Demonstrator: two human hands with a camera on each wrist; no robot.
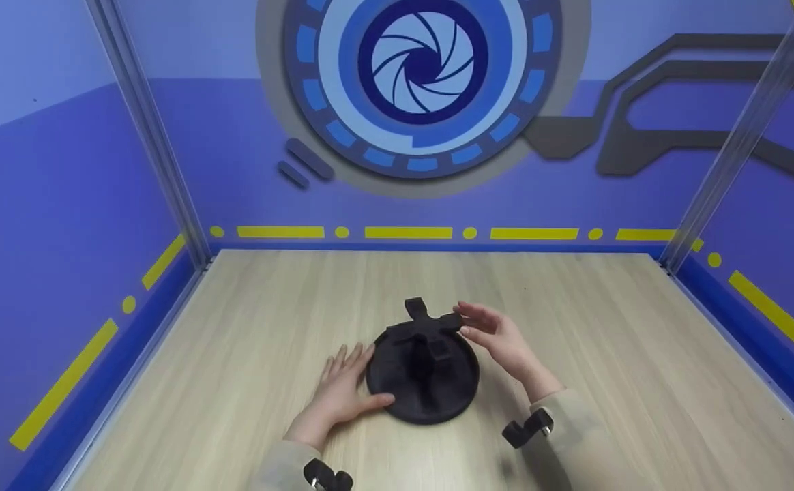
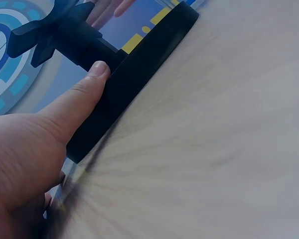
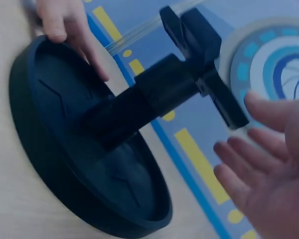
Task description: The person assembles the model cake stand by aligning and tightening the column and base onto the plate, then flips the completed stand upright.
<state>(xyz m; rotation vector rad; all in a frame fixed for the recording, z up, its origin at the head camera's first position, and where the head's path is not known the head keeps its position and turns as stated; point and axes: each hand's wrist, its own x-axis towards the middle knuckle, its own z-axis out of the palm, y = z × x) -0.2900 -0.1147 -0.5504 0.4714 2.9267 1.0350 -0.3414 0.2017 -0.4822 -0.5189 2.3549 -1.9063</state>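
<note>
A black stand [image 1: 393, 372] is upright on the table, with a round rimmed base, a short thick post [image 3: 162, 84] and a cross-shaped top [image 1: 424, 326]. At the base's left side, my left hand [image 1: 344, 392] holds the rim; its thumb [image 2: 89, 84] lies over the edge while the fingers spread along the outer side. My right hand [image 1: 506, 344] is beside the right arm of the cross. Its fingers are relaxed and spread around that arm's tip, and in the right wrist view a gap shows between thumb and arm.
The pale wooden table [image 1: 267, 307] extends around the stand. Blue printed walls [image 1: 233, 191] border it at the back and both sides, with metal posts [image 1: 158, 143] at the back corners. Black camera mounts [image 1: 530, 428] are strapped on both wrists.
</note>
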